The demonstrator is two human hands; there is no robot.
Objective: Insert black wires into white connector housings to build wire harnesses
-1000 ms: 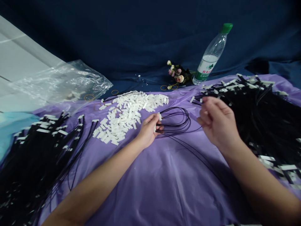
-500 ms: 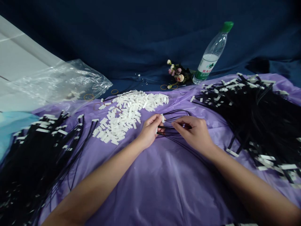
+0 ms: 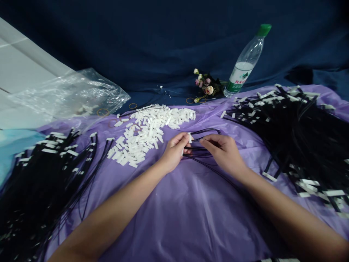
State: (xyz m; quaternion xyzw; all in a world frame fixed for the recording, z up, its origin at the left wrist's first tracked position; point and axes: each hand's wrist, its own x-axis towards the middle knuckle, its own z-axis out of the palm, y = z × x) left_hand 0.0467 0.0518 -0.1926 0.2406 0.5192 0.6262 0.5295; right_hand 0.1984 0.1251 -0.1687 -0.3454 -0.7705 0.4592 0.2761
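My left hand (image 3: 176,151) is closed on a small white plastic connector (image 3: 190,137), pinched between thumb and fingers. Several thin black wires (image 3: 200,148) run rightward from it, and part of the connector is hidden by the fingers. My right hand (image 3: 222,147) pinches one of these black wires a short way right of the connector, thumb against forefinger. Other wires loop above and below that hand. Left of my hands lies a loose heap of white connectors (image 3: 148,133) on the purple plastic sheet (image 3: 174,211).
Bundles of black wires with white connectors lie at left (image 3: 35,189) and right (image 3: 313,138). Behind stand a water bottle (image 3: 242,69) with a green cap and artificial flowers (image 3: 207,87). A clear plastic bag (image 3: 89,91) and rubber bands (image 3: 133,106) lie at back left.
My right hand has shifted very slightly, its fingertips still pinched on a wire. The left hand and connector have moved a touch to the right.
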